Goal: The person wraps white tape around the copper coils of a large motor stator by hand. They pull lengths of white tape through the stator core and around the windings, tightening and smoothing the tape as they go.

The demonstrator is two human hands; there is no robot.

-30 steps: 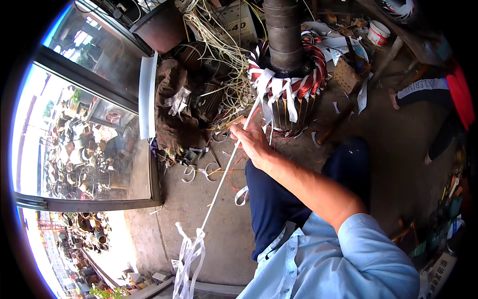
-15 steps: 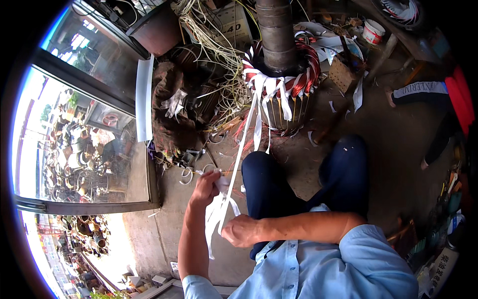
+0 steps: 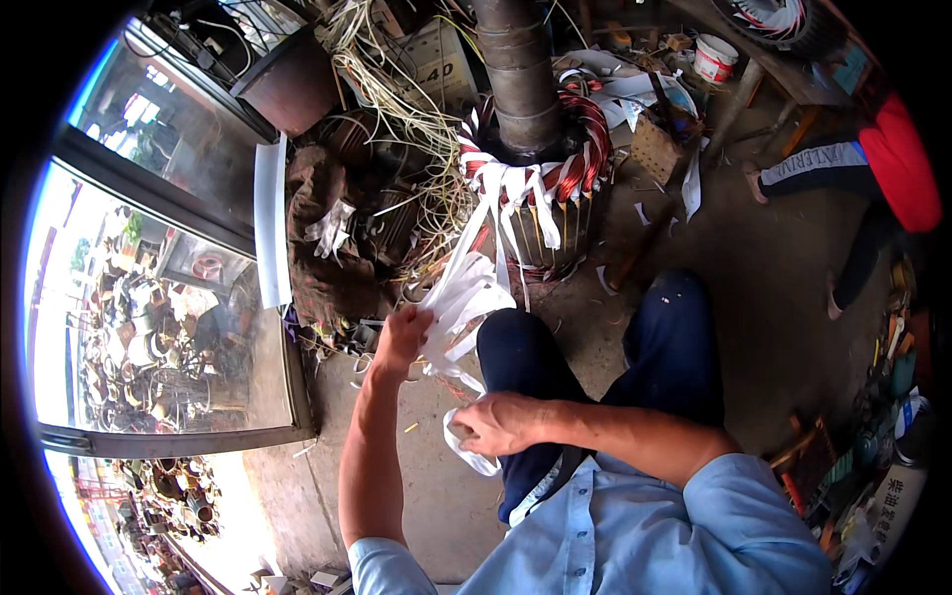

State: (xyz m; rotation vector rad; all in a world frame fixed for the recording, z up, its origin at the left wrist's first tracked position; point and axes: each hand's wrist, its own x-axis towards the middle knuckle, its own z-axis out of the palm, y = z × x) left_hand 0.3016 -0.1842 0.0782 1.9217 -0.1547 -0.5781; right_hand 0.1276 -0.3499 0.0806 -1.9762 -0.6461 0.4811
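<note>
A motor stator (image 3: 552,233) stands on the floor ahead, a thick ribbed metal column (image 3: 511,74) rising from its middle. Its ring of dark red wire windings (image 3: 589,129) is partly wrapped in white strips. From the ring's near left side, long white tape (image 3: 474,293) stretches in a loose, spread bundle to my left hand (image 3: 403,335), which is closed on its edge. Nearer to me, over my left thigh, my right hand (image 3: 499,423) is closed on a loop of white tape (image 3: 462,443). Its fingertips are partly hidden.
Tangled pale wires (image 3: 402,119) and a brown cloth heap (image 3: 322,248) lie left of the stator, beside a glass door (image 3: 178,297). A wooden block (image 3: 656,149) and a white bucket (image 3: 715,59) stand at far right. Another person's leg (image 3: 818,167) shows at right.
My left hand has moved away from me, and the white tape has fanned out between it and the stator. My right hand has moved slightly up and right. The whole view has shifted somewhat.
</note>
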